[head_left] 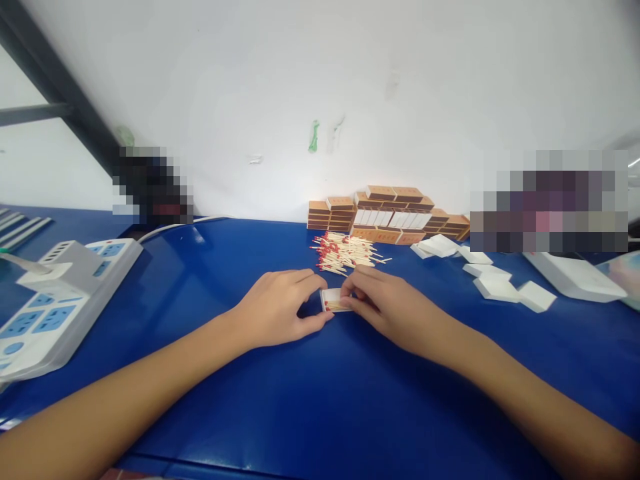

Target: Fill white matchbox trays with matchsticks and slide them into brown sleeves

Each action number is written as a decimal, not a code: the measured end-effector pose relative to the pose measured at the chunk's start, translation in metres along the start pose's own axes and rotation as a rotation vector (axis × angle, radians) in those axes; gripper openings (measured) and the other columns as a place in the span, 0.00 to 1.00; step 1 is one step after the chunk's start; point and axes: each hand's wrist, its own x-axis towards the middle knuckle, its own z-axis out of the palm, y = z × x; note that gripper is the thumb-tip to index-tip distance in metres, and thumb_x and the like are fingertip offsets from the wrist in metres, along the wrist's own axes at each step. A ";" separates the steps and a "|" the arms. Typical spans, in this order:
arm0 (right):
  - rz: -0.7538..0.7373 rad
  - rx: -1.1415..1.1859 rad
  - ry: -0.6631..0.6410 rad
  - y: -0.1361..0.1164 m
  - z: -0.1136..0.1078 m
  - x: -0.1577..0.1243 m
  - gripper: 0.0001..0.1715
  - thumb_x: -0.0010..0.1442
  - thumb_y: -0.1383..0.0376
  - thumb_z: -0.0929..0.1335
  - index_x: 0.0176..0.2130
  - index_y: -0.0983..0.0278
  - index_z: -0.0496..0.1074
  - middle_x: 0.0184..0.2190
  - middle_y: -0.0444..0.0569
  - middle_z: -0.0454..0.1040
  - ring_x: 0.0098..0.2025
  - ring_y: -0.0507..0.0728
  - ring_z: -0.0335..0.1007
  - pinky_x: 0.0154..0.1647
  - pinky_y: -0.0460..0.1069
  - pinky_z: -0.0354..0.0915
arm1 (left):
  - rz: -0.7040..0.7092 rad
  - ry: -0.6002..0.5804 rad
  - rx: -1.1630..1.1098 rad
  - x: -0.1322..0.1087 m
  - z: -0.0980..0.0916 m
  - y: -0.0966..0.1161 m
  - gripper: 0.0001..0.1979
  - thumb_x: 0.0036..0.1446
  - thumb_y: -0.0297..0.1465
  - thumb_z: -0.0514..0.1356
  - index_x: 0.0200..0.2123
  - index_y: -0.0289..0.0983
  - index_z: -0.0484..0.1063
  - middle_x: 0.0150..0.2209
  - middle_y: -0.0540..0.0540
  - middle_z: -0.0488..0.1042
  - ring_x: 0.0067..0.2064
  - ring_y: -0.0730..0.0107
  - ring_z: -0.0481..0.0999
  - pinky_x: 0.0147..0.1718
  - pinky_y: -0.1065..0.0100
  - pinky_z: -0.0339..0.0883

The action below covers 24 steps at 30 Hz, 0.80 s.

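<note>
A small white matchbox tray lies on the blue table in front of me, with some red-tipped matches along its near side. My left hand grips the tray's left end between thumb and fingers. Over the right part of the tray, my right hand is closed in a pinch on matches; its fingers hide that end. Just beyond my hands is a loose pile of matches, many with their red heads to the left.
Stacked brown matchboxes stand against the wall behind the pile. Several white trays lie scattered to the right, near a larger white object. At the left sits a white power strip with a plug and cable on the blue table.
</note>
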 end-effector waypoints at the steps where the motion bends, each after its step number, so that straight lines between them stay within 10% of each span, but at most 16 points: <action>1: 0.007 0.009 0.026 0.002 -0.001 0.001 0.07 0.70 0.64 0.65 0.39 0.60 0.71 0.35 0.49 0.73 0.34 0.56 0.68 0.34 0.50 0.61 | 0.005 0.008 -0.001 0.000 0.000 0.000 0.13 0.64 0.40 0.64 0.46 0.39 0.75 0.35 0.52 0.75 0.32 0.71 0.74 0.31 0.67 0.62; 8: 0.102 0.017 0.212 0.023 0.004 0.024 0.07 0.66 0.61 0.71 0.36 0.61 0.73 0.29 0.45 0.69 0.32 0.55 0.64 0.33 0.50 0.57 | 0.056 0.000 -0.035 0.000 0.002 0.003 0.13 0.64 0.40 0.64 0.47 0.38 0.75 0.35 0.52 0.75 0.32 0.71 0.74 0.31 0.67 0.63; 24: 0.089 -0.030 0.076 0.032 -0.007 0.013 0.09 0.71 0.60 0.66 0.38 0.61 0.69 0.36 0.49 0.72 0.34 0.56 0.66 0.34 0.50 0.59 | -0.043 -0.032 0.001 0.002 -0.003 -0.003 0.13 0.64 0.41 0.63 0.45 0.38 0.75 0.37 0.50 0.77 0.33 0.70 0.74 0.30 0.68 0.61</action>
